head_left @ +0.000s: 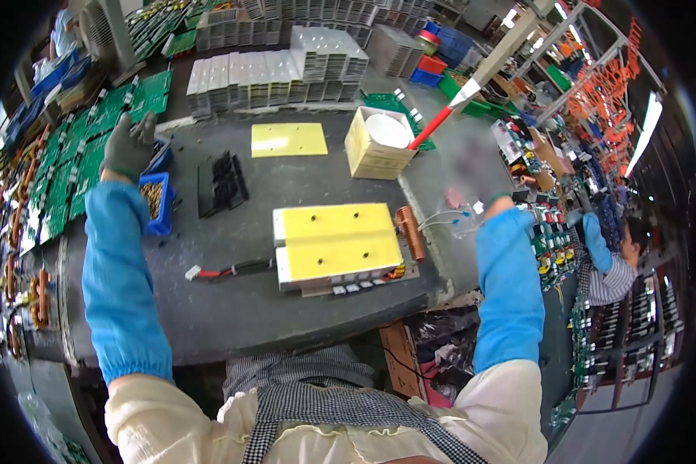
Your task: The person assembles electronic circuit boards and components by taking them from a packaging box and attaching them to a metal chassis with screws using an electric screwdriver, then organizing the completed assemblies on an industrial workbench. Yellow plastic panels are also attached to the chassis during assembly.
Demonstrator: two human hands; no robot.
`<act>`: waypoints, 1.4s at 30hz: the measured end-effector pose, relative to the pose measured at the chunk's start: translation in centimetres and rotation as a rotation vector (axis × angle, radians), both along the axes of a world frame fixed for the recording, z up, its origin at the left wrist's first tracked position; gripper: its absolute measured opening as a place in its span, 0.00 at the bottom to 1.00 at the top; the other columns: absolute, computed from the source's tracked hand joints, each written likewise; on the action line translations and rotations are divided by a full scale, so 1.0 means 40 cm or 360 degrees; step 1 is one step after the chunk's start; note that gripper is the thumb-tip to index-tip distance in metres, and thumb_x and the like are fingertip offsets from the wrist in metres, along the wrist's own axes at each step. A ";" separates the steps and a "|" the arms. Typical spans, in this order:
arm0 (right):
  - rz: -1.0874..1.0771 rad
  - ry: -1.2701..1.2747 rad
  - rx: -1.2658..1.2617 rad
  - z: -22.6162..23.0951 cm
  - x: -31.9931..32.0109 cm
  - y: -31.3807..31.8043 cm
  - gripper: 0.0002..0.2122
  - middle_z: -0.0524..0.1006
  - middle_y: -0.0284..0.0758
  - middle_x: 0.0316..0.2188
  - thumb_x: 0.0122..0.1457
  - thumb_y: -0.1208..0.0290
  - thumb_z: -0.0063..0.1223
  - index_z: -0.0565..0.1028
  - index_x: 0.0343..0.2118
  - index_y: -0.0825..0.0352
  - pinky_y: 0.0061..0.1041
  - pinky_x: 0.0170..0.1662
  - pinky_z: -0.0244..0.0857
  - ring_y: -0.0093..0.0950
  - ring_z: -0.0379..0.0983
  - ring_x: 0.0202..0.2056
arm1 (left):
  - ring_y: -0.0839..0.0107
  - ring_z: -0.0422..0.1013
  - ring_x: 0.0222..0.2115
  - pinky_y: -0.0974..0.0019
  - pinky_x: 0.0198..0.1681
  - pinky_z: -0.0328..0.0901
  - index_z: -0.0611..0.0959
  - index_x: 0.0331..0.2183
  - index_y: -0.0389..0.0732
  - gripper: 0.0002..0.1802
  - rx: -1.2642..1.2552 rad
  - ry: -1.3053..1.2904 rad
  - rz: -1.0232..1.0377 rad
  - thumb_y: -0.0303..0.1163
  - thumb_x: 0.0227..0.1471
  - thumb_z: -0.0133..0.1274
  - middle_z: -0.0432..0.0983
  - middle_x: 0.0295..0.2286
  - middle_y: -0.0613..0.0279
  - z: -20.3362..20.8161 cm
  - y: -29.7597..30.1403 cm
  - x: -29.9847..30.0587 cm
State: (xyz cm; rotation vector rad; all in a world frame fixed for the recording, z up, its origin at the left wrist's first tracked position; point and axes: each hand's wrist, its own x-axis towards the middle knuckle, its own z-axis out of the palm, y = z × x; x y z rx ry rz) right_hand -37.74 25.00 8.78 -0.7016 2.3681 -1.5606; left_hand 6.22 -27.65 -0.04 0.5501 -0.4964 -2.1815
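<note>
Reaching with both arms spread wide over the dark counter (232,301). Left hand (128,145), in a grey glove, raised over the blue parts bin (156,203) of small brass-coloured pieces, just beside the rows of green circuit boards (77,166). Grip of that hand half open, fingers loosely curled, touching nothing that shows; hovering above the bin rather than in it.

Right hand (472,205) far out at the counter's right edge, blurred; probably pinching the thin pale wires (441,220) that trail toward the copper coil (411,232), though how far that grip is closed cannot be told.

Yellow-topped assembly (336,243) lying flat at the middle of the counter, between the two arms, untouched, with a red-and-black lead (224,271) at its left side.

Best done by lowering the left hand straight into the bin and picking one piece with fingertips only, not a fistful. Worth keeping the wires slack on the right, so the coil is not dragged off the assembly's edge.
</note>
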 end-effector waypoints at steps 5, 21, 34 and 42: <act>-0.0180 -0.0508 0.0234 -0.249 -0.323 -0.208 0.14 0.78 0.40 0.33 0.59 0.65 0.56 0.78 0.45 0.65 0.36 0.37 0.75 0.33 0.77 0.38 | 0.58 0.72 0.51 0.60 0.60 0.65 0.76 0.48 0.32 0.13 -0.0698 0.0224 -0.0267 0.29 0.66 0.46 0.78 0.46 0.50 -0.064 0.197 0.106; -0.0489 -0.0585 -0.0486 -0.181 -0.446 0.017 0.08 0.69 0.28 0.18 0.63 0.63 0.59 0.72 0.31 0.58 0.18 0.13 0.55 0.20 0.63 0.14 | 0.61 0.63 0.61 0.62 0.60 0.69 0.67 0.60 0.32 0.22 -0.0058 0.0358 -0.0147 0.22 0.66 0.41 0.65 0.60 0.50 0.049 0.501 0.103; 0.0017 -0.0575 -0.1771 -0.027 0.547 0.372 0.13 0.73 0.27 0.25 0.67 0.61 0.54 0.74 0.44 0.66 0.12 0.25 0.61 0.13 0.64 0.24 | 0.59 0.58 0.63 0.58 0.64 0.57 0.54 0.66 0.32 0.43 -0.1256 0.0202 -0.1282 0.36 0.60 0.57 0.63 0.60 0.46 0.164 1.228 -0.080; 0.0077 -0.0437 -0.1447 -0.180 0.882 0.380 0.30 0.72 0.35 0.51 0.68 0.43 0.38 0.63 0.62 0.64 0.28 0.48 0.67 0.25 0.71 0.46 | 0.84 0.68 0.27 0.77 0.26 0.62 0.77 0.53 0.41 0.25 -0.0883 0.0140 -0.0929 0.42 0.58 0.60 0.78 0.33 0.71 0.140 1.437 -0.118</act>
